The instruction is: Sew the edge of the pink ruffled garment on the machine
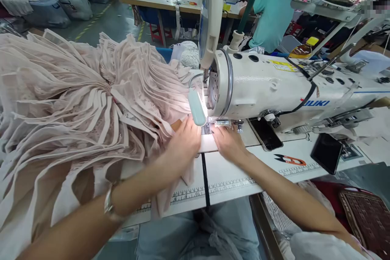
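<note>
My left hand [185,140], slightly blurred, is on the left of the needle area of a white JUKI sewing machine [258,83]. Its fingers are bent over the edge of a pale pink fabric piece [188,174] that hangs down towards the table's front edge. To the right of the presser foot, my right hand [228,142] has its fingers drawn together at the needle plate [207,129]; whatever is between them is hidden. A lit lamp with a pale green cover [196,107] hangs just above my left fingertips. A big heap of pale pink lace-trimmed pieces [91,101] spreads to the left.
On the white table [225,183] lie a dark phone [266,134], orange thread snips [290,159] and a black flat device [327,153]. A measuring scale runs along the front edge. Behind the machine stand a yellow-capped bottle [304,48] and a person in a teal shirt [272,16].
</note>
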`<control>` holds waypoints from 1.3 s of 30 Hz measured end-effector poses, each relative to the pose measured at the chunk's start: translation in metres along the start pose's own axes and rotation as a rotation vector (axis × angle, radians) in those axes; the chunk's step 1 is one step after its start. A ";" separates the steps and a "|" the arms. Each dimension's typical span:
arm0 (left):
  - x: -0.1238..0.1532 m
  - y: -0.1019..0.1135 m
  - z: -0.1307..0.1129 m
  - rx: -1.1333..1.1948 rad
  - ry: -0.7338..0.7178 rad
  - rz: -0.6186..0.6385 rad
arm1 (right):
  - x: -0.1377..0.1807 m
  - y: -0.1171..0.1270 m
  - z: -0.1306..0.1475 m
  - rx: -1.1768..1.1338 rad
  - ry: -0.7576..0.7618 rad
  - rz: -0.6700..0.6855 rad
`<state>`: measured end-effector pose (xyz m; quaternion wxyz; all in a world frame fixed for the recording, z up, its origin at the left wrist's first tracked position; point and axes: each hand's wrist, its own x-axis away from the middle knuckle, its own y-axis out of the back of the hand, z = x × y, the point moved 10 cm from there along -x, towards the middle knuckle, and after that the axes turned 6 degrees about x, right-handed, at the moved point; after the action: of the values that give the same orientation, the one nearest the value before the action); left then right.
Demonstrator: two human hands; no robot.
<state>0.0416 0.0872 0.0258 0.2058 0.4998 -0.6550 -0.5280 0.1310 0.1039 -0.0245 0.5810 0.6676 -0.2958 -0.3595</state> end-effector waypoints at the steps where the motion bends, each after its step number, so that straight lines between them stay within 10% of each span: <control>1: 0.017 0.000 -0.010 -0.156 -0.061 0.076 | 0.004 0.007 0.019 -0.021 0.139 -0.049; 6: 0.090 0.021 -0.006 -0.472 -0.113 0.074 | 0.044 0.032 0.102 -0.104 0.778 -0.184; 12: 0.108 -0.007 -0.010 -0.104 -0.233 0.294 | 0.036 0.025 0.063 0.012 0.493 -0.174; 17: 0.064 0.003 -0.027 -0.154 -0.370 -0.009 | 0.037 0.029 0.038 -0.151 0.381 -0.264; 30: 0.023 -0.018 0.005 0.107 -0.251 0.103 | 0.042 0.039 0.027 -0.158 0.274 -0.330; 34: 0.028 -0.012 -0.007 -0.032 -0.375 0.035 | 0.048 0.031 0.053 -0.107 0.462 -0.258; 39: 0.043 -0.025 -0.002 -0.411 -0.531 0.028 | 0.039 0.022 0.050 0.063 0.354 -0.159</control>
<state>0.0363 0.0498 -0.0065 0.1319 0.2839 -0.5726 -0.7577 0.1127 0.0407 -0.0111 0.5728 0.7594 -0.1464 -0.2717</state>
